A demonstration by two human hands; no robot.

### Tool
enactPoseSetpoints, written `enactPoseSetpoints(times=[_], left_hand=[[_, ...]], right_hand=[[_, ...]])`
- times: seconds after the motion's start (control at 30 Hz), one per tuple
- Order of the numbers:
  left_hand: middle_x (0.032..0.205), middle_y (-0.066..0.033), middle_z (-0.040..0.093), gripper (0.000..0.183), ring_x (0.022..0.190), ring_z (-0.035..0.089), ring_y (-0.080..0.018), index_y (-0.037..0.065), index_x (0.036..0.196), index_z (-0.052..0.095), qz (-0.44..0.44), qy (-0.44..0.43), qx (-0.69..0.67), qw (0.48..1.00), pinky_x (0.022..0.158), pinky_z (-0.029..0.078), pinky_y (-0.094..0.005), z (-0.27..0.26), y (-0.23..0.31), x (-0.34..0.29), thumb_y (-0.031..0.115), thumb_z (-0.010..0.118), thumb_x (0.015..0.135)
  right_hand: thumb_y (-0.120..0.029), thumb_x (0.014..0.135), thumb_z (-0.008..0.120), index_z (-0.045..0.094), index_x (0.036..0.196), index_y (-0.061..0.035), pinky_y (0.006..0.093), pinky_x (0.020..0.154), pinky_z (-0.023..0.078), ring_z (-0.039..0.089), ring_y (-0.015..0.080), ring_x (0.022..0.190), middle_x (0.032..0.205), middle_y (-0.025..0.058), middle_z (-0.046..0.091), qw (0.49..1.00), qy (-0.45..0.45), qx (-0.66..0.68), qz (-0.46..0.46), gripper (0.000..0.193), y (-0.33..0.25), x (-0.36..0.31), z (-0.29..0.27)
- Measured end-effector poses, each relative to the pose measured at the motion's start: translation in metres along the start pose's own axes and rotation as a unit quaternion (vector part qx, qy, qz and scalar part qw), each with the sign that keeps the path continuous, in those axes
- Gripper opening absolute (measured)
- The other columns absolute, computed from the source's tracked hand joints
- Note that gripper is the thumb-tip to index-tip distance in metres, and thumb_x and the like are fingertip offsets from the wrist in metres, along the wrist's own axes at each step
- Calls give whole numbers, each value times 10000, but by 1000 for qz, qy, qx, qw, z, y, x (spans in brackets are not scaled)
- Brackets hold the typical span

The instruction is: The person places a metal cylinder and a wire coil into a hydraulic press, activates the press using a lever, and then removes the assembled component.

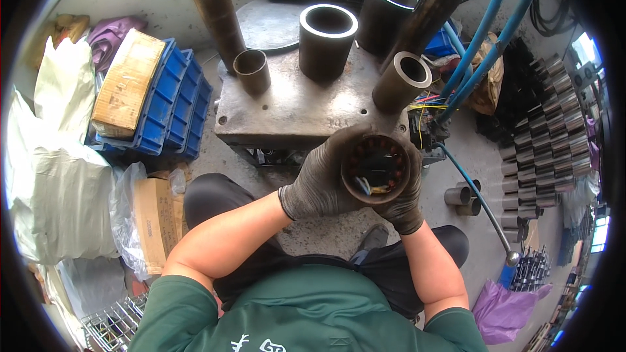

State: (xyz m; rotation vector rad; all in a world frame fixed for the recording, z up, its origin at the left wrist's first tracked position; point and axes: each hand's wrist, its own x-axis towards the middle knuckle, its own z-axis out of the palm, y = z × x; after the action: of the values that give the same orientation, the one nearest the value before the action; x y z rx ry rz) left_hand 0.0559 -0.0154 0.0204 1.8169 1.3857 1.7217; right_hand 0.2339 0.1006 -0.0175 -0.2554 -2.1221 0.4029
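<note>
Between both gloved hands I hold a motor stator (373, 198), a round dark metal shell with copper-coloured windings inside and pale, yellow and blue wires at its lower inner edge. Its open end faces up toward me. My left hand (323, 179), in a dark grey glove, wraps the shell's left side. The right hand (404, 203), gloved alike, is closed around its right and lower side. The stator is in front of the near edge of a steel press table (287, 114), above my lap.
On the table stand a thick-walled steel sleeve (324, 55), a small thin sleeve (253, 73) and a tilted-looking sleeve (399, 85). Two dark columns (212, 6) rise behind them. A ball-ended lever (482, 199) reaches out at right, near stacked metal cylinders (551, 137). Blue crates (173, 104) are left.
</note>
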Motion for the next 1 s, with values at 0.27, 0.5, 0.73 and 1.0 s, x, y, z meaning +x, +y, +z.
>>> enactPoseSetpoints(times=[0.27,0.5,0.73,1.0], left_hand=[[1495,-159,561,1149,1404,563,-260,51,1558,315,-173,57,-145,973,1180,486,-431,-3,-17,-4,209,1017,662],[1510,-138,553,1003,1377,550,-241,19,1549,390,-217,141,-336,906,1187,452,-424,-10,-13,6,155,973,744],[1504,-129,556,978,1394,526,-242,22,1556,389,-194,183,-339,902,1186,447,-422,-17,-13,14,200,948,773],[1467,-164,549,746,1361,534,-253,18,1584,383,-228,224,-357,878,1173,443,-391,-33,-34,18,230,773,985]], right_hand=[[-523,884,771,321,1640,-115,508,1179,464,533,342,1400,1564,188,496,990,-41,116,71,969,-2,0,7],[-576,962,697,301,1667,-84,494,1163,491,537,313,1420,1602,186,485,838,-51,386,383,946,14,-15,1],[-639,915,694,409,1586,-21,480,1123,515,614,345,1322,1483,180,584,599,-23,624,502,956,-20,37,16],[-384,971,762,407,1584,-59,418,1120,476,561,272,1296,1414,135,545,902,88,335,259,779,-49,162,21]])
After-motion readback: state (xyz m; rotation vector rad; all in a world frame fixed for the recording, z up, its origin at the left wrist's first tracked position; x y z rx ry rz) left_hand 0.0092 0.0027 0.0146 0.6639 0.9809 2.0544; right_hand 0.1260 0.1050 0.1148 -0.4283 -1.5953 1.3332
